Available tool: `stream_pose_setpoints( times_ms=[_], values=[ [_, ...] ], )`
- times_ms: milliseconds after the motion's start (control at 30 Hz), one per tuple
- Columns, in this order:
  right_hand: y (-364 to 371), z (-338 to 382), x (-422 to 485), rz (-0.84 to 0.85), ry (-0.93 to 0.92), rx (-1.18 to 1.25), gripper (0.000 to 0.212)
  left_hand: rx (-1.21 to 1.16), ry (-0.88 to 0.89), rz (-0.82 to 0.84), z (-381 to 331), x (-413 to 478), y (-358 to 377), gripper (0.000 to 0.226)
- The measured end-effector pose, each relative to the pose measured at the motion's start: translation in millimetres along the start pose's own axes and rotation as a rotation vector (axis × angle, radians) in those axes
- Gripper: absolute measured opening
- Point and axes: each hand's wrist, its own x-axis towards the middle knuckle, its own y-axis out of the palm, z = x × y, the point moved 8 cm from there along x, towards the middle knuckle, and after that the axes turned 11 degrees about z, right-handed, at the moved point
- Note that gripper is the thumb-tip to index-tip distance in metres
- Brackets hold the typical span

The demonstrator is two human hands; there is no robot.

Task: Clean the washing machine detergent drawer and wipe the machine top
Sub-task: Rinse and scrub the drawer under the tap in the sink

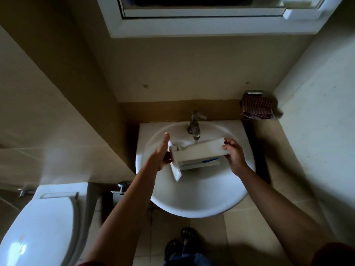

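The white detergent drawer [199,152] is held tilted over the white sink [194,198], under the metal tap [195,124]. A thin stream of water falls from the spout onto the drawer's upper side. My left hand [161,156] grips the front panel end at the left, with the thumb stretched up. My right hand [235,154] holds the rear end at the right. A blue part shows on the drawer's lower side. The washing machine is not in view.
A checked dark red cloth [257,107] hangs on a metal holder right of the sink. A white toilet [44,225] stands at the lower left. A white-framed window [211,16] is above. Tiled walls stand on both sides.
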Motion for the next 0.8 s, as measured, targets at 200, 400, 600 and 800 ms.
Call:
stream_pose_setpoints(
  times_ms=[200, 400, 600, 800],
  values=[
    [-8, -6, 0, 0.028, -0.012, -0.048, 0.024, -0.115, -0.055, -0.05, 13, 0, -8, 0.082],
    [-23, -5, 1, -0.037, 0.092, -0.301, 0.029, 0.029, -0.102, -0.053, 14, -2, 4, 0.037],
    [-22, -8, 1, 0.11, 0.091, -0.476, 0.025, 0.082, -0.029, -0.103, 26, -7, 0, 0.035],
    [-27, -14, 1, 0.019, 0.068, -0.639, 0.032, 0.253, -0.125, -0.097, 53, -15, 10, 0.02]
  ],
)
